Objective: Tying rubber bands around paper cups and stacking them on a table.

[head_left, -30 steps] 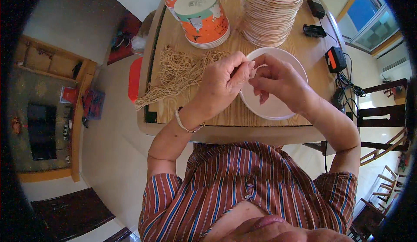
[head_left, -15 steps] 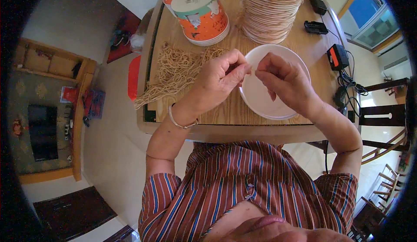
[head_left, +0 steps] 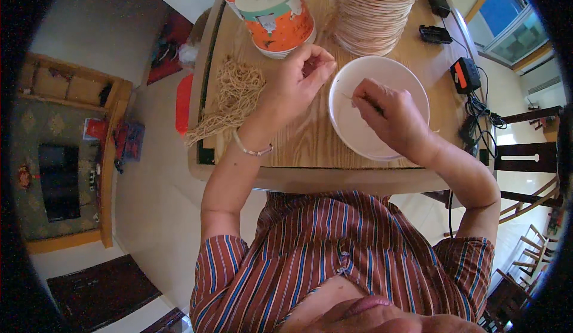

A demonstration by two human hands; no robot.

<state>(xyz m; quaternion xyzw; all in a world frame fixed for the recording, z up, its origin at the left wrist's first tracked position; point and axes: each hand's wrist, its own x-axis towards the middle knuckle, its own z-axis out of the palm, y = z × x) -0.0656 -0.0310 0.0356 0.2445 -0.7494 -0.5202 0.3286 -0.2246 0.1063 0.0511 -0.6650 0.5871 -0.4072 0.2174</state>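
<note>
A white paper bucket (head_left: 382,70) stands with its mouth up near the table's front edge. Over it is my right hand (head_left: 394,118), closed in a pinch, with a short thin strand (head_left: 346,96) poking out from the fingertips. My left hand (head_left: 298,82) hovers just left of the bucket, thumb and fingers curled together; whatever they hold, if anything, is too small to make out. A tangled pile of beige cord (head_left: 239,91) lies beyond my left wrist, partly hidden by that hand. Behind it, orange and green printed paper buckets (head_left: 277,28) sit upside down, nested together.
A tall stack of nested paper buckets (head_left: 373,16) rises at the back of the table. Along the right edge lie black chargers (head_left: 464,77) and a bundle of cables (head_left: 480,118). Wooden chairs (head_left: 525,160) stand to the right.
My hands have moved apart: the left went up and left, away from the bucket's rim, while the right stays over the bucket, turned palm down, with the strand now showing.
</note>
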